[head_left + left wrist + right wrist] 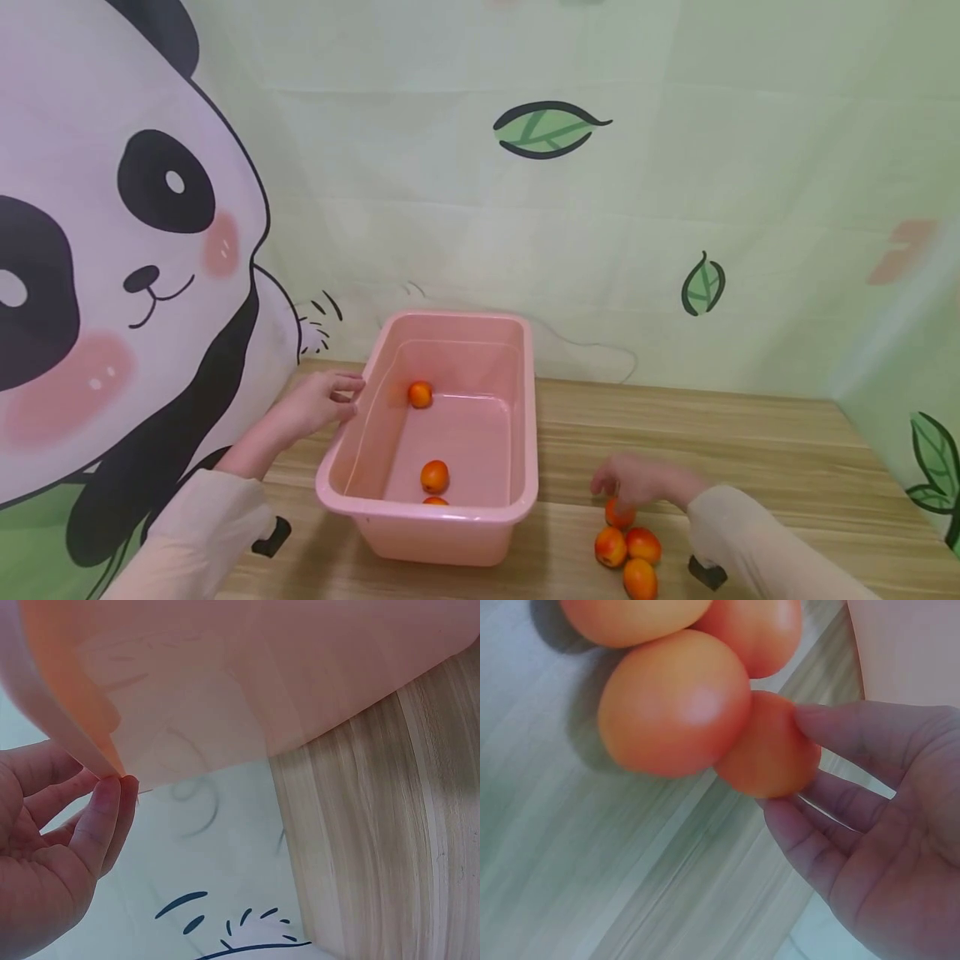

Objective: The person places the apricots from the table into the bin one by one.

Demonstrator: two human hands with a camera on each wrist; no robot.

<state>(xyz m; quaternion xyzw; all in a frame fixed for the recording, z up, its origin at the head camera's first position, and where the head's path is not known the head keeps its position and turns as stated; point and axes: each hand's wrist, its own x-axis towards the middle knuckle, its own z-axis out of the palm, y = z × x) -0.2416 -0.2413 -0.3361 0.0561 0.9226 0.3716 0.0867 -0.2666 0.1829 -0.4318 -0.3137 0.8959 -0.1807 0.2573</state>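
Note:
A deep pink plastic basin (432, 533) stands on the wooden table. My left hand (324, 402) pinches its left rim between thumb and fingers, as the left wrist view shows up close at the rim (79, 739). Inside lie several orange-red fruits: one in the far left corner (420, 394), another nearer (435, 476), and one partly hidden by the front rim. Right of the basin, my right hand (647, 480) has its thumb and fingers around one small orange-red fruit (772, 750). That fruit sits against a larger-looking one (676, 705), part of a small cluster on the table.
The wooden tabletop (720, 442) runs back to a pale green cloth wall (420, 167) with printed leaves and a large panda. Both sleeves are light, and a black strap end (272, 537) shows at the left wrist.

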